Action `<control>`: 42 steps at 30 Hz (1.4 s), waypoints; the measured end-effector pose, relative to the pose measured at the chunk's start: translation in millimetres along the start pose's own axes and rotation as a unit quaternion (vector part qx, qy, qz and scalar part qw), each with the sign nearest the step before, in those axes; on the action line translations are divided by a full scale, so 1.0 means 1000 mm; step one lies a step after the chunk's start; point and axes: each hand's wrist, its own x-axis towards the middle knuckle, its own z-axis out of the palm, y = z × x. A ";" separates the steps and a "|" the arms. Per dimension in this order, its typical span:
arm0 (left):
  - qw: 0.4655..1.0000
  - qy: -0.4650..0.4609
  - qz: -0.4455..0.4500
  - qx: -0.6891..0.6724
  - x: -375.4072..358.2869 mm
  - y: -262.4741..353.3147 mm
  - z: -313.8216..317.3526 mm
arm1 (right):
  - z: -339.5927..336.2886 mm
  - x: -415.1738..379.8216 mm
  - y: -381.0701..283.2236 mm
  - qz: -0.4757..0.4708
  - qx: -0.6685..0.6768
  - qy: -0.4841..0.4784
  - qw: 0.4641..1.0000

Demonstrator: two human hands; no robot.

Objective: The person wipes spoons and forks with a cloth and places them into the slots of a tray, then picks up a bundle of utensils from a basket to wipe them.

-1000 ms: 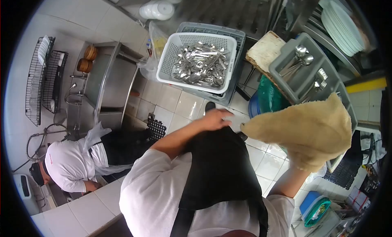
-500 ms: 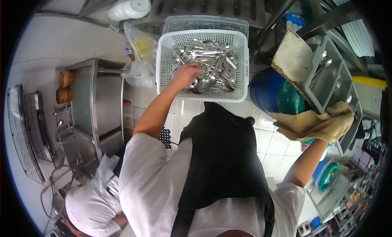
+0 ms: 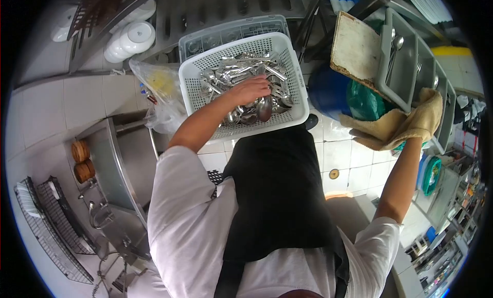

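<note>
A white perforated basket (image 3: 304, 105) full of loose metal cutlery (image 3: 233, 72) stands in front of my body. My left hand (image 3: 250, 90) is over the pile, its fingers closed around a large spoon (image 3: 264, 109) whose bowl points toward me. Out to the right, a tan cloth (image 3: 377, 126) is bunched over my right hand (image 3: 422, 127), which grips it. The cloth covers most of those fingers. Beside it is a grey divided cutlery tray (image 3: 409, 95) with a few spoons (image 3: 396, 44) in its compartments.
A worn white board (image 3: 354, 50) leans by the tray, above a blue barrel (image 3: 323, 92) and green plastic bag (image 3: 363, 100). Left of the basket hangs a clear plastic bag (image 3: 162, 87). White bowls (image 3: 136, 36) sit on the metal rack. A steel sink unit (image 3: 136, 162) stands left.
My view has shifted, so the basket appears tilted and further left. My left hand has moved across the cutlery and closed on a spoon. My right hand stays in the cloth beside the tray.
</note>
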 end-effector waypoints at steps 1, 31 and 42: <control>0.995 0.090 -0.044 -0.006 -0.006 0.008 -0.007 | -0.003 -0.002 0.001 -0.083 -0.120 -0.006 0.989; 0.831 0.196 -0.406 -0.326 -0.028 0.004 -0.067 | -0.005 0.010 0.015 -0.147 -0.274 -0.018 0.950; 0.974 -0.221 -0.049 -0.003 0.017 -0.006 -0.012 | -0.007 0.019 0.023 -0.109 -0.210 -0.033 0.971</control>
